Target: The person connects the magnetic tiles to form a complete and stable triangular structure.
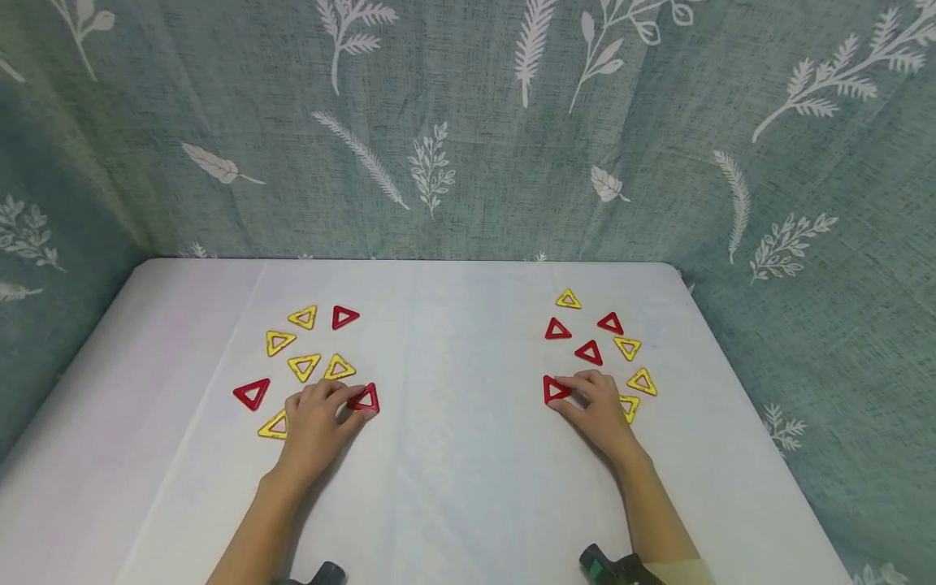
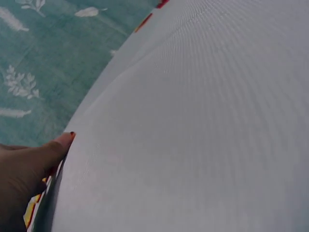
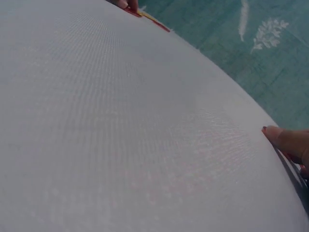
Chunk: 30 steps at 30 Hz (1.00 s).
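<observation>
My left hand [image 1: 319, 418] pinches a red triangle frame [image 1: 376, 398] between thumb and fingers on the white table, left of the middle. Right beside that hand lie two yellow triangle frames, one at its outer side and one just beyond its knuckles. In the left wrist view, the thumb [image 2: 50, 150] shows at the lower left edge. My right hand [image 1: 601, 413] holds another red triangle frame [image 1: 546, 390] by its right side. A yellow triangle frame [image 1: 634, 406] lies partly hidden behind this hand. The thumb [image 3: 285, 140] is at the right edge of the right wrist view.
Around the left hand lie more yellow triangles and red ones, including a red triangle [image 1: 252, 386] at the far left. Several red and yellow triangles spread beyond the right hand, with a red triangle [image 1: 548, 333] among them. A leaf-patterned green curtain [image 1: 468, 162] borders the white table [image 1: 468, 487].
</observation>
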Each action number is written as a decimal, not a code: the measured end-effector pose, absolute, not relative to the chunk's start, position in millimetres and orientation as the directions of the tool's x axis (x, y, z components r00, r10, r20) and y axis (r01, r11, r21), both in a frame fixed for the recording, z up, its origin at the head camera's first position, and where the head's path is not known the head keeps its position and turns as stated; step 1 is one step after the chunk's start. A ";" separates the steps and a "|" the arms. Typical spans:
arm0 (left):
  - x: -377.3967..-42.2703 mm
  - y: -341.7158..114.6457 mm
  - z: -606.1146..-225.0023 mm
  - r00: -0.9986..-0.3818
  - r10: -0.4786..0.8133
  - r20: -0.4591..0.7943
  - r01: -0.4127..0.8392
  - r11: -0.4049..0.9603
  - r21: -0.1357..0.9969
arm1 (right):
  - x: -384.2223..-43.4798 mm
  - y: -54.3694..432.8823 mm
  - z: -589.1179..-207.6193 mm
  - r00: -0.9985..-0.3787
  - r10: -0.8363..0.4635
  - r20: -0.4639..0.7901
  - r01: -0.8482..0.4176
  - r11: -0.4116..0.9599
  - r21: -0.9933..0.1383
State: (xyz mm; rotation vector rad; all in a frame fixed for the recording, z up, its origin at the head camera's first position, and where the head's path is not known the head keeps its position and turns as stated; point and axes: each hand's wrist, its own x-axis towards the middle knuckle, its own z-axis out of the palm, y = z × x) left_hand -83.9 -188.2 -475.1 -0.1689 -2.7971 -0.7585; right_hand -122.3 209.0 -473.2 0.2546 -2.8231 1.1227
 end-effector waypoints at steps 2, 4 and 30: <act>-88.5 -183.6 -473.2 -0.968 0.062 0.241 0.177 0.852 0.492 | -124.2 207.4 -473.1 -0.982 -0.124 0.143 -0.189 0.711 -0.678; -92.5 -178.0 -472.0 -0.970 0.072 0.230 0.182 0.845 0.503 | -126.1 205.7 -473.3 -0.982 -0.133 0.137 -0.191 0.708 -0.679; -132.3 -116.0 -478.9 -0.982 0.052 0.180 0.154 0.772 0.616 | -150.1 177.5 -476.2 -0.973 -0.175 0.150 -0.229 0.684 -0.693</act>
